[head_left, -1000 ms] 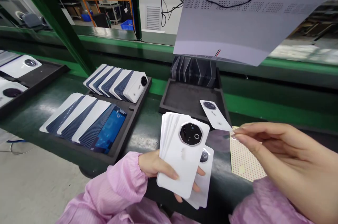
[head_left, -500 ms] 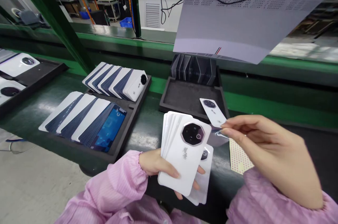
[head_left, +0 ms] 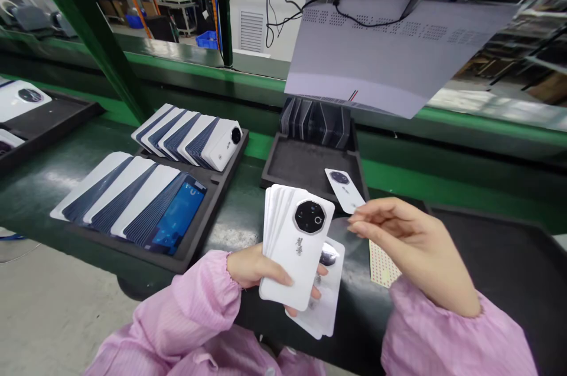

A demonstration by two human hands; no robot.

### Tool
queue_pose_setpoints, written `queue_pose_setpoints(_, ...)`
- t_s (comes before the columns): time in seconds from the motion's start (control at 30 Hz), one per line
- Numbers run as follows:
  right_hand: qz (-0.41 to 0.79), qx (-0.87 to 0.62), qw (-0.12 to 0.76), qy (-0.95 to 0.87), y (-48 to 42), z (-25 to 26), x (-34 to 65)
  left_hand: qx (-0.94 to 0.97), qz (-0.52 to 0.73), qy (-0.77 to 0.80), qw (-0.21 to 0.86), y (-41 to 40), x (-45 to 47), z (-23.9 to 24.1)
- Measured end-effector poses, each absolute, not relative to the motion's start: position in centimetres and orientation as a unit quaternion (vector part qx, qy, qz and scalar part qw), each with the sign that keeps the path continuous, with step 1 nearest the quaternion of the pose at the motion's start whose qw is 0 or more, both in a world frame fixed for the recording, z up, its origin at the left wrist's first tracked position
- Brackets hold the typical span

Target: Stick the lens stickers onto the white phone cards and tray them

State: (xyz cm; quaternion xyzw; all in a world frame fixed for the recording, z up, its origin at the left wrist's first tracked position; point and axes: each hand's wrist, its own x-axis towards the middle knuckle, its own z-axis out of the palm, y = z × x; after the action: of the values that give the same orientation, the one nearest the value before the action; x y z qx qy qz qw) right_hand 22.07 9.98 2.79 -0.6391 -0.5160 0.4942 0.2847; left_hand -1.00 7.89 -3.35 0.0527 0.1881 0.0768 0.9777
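Note:
My left hand [head_left: 259, 270] grips a fanned stack of white phone back covers [head_left: 292, 252] with a dark octagonal camera ring on the top one. Under them a loose protective film [head_left: 321, 302] with a printed camera outline sticks out below my fingers. My right hand [head_left: 407, 246] pinches the corner of another thin film [head_left: 342, 190], held up just right of the stack and over the front of the black foam tray [head_left: 310, 166].
A black tray [head_left: 208, 205] on the left carries two rows of overlapped covers [head_left: 133, 199]. The foam tray ahead has dark pieces standing upright at its back [head_left: 316, 119]. A dotted sticker sheet [head_left: 381, 264] lies on the dark green belt. A tilted grey panel [head_left: 390, 51] hangs overhead.
My right hand has carried the pinched film left and a little closer to the stack. The stack in my left hand has turned more upright. The view has shifted slightly.

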Motion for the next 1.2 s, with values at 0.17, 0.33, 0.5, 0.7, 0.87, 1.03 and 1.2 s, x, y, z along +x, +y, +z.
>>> queue_pose_setpoints(0.17,0.493,-0.594,0.271,-0.575,11.7,2.7,19.7,0.063,0.087,0.185,0.977,7.6,-0.8,-3.4)
queue_pose_setpoints(0.33,0.484,-0.588,0.254,-0.596,11.9,1.8,19.7,0.06,0.093,0.181,0.977,7.4,-0.8,-3.5)
queue_pose_setpoints(0.5,0.452,-0.59,0.235,-0.626,11.8,1.7,19.6,0.062,0.087,0.175,0.979,7.4,-0.8,-3.4)
queue_pose_setpoints(0.7,0.338,-0.596,0.216,-0.696,11.1,0.8,18.9,0.059,0.11,0.191,0.974,7.3,-1.0,-3.4)
queue_pose_setpoints(0.87,0.454,-0.616,0.175,-0.62,11.4,-1.3,19.0,0.112,0.09,0.199,0.969,7.0,-1.1,-4.0)
queue_pose_setpoints(1.03,0.473,-0.661,0.34,-0.472,11.8,-2.2,22.0,0.111,0.081,0.201,0.97,7.0,-1.0,-4.3)
queue_pose_setpoints(1.2,0.374,-0.658,0.578,-0.306,9.7,-0.6,27.0,0.104,0.131,0.187,0.968,7.8,-1.6,-3.9)
